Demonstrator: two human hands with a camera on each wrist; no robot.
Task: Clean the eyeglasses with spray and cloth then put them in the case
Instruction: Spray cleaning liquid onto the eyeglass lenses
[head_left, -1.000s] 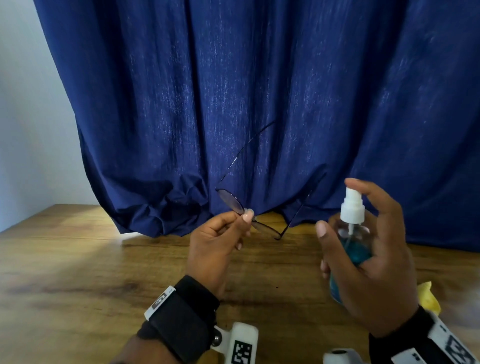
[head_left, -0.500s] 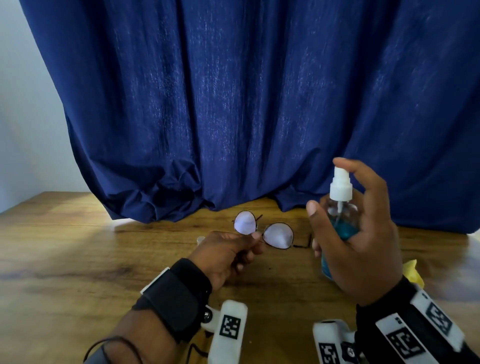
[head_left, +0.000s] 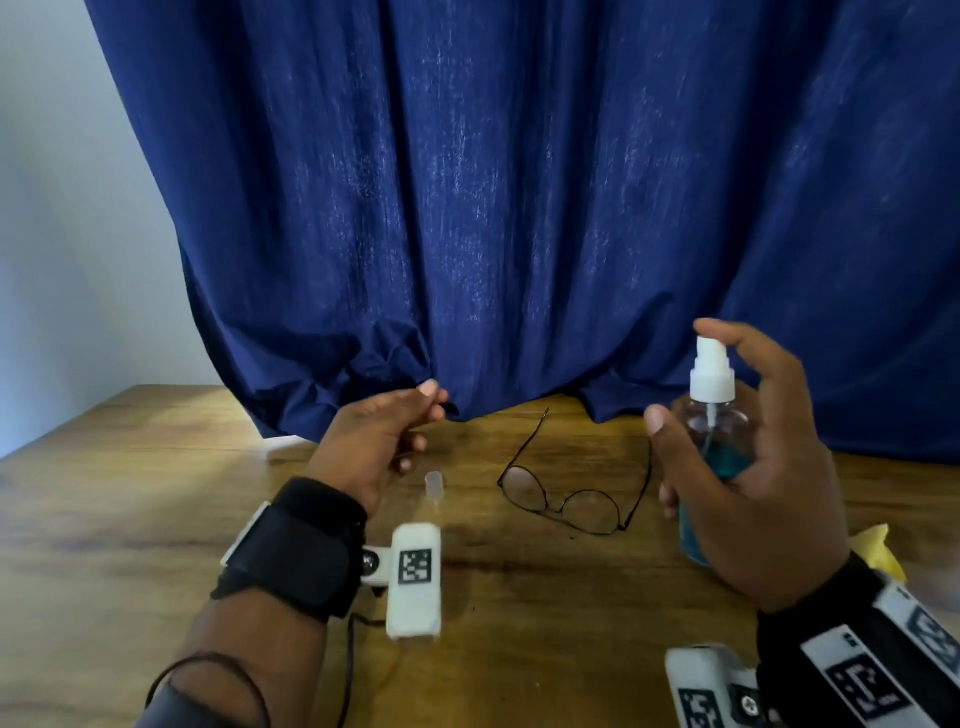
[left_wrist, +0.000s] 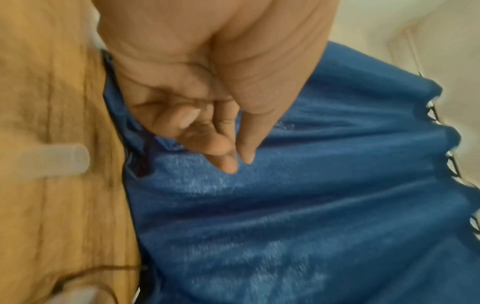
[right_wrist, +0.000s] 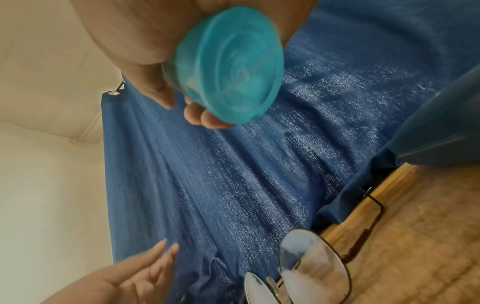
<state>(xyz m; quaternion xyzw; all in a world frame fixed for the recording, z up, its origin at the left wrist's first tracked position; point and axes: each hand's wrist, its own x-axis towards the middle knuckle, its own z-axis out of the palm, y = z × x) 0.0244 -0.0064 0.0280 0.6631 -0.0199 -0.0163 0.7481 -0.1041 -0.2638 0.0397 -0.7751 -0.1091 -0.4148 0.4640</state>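
Note:
The thin black-rimmed eyeglasses (head_left: 592, 512) lie on the wooden table (head_left: 130, 493) with their arms unfolded toward the curtain; the right wrist view shows their lenses (right_wrist: 311, 265) misted. My left hand (head_left: 423, 415) hovers left of them with loosely curled fingers and holds nothing; the left wrist view shows the same empty hand (left_wrist: 239, 164). My right hand (head_left: 680, 374) grips a clear spray bottle (head_left: 719, 441) of blue liquid to the right of the glasses, with the index finger above its white nozzle. The bottle's base (right_wrist: 228, 67) fills the top of the right wrist view. No case is in view.
A small clear cap (head_left: 434, 486) lies on the table beside my left wrist. A yellow cloth (head_left: 880, 548) peeks out behind my right wrist. A dark blue curtain (head_left: 519, 208) hangs along the table's far edge, bunched on the wood.
My left hand lowered the eyeglasses onto the table, let go of them and drew back to the left. The right hand kept hold of the spray bottle.

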